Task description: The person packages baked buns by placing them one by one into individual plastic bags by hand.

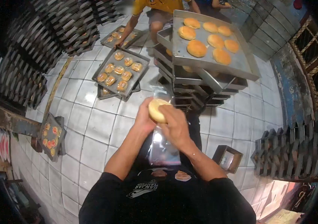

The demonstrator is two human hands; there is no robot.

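- So the pale, round bun (153,111) is right between the two hands, up in front of the wearer's body. No real long axis on it, it's just round, with the oval of its pale face showing to the camera.
- Left hand (144,116) is wrapped around its left side, fingers closed on it. Right hand (176,125) comes in from the right and near side, fingers bent over the bun and gripping too. Bit blurry, so can't tell how hard. Neither hand is nearer tbh, both are touching it.
- The relation that matters imo: bun vs. the clear plastic sleeve (163,149). The sleeve runs away from the wearer, and the bun sits over its far half. Can't tell whether they touch.
- Just past the hands, slightly right: a metal baking tray (241,63) of golden buns on a tray stack.
- Far left, a co-worker (159,4) in yellow has a hand at a tray of wrapped buns (133,83).
- Writing: black T-shirt (189,201) reads "GANJAR", second line's iffy. Wrapped-bun labels are too small to read.
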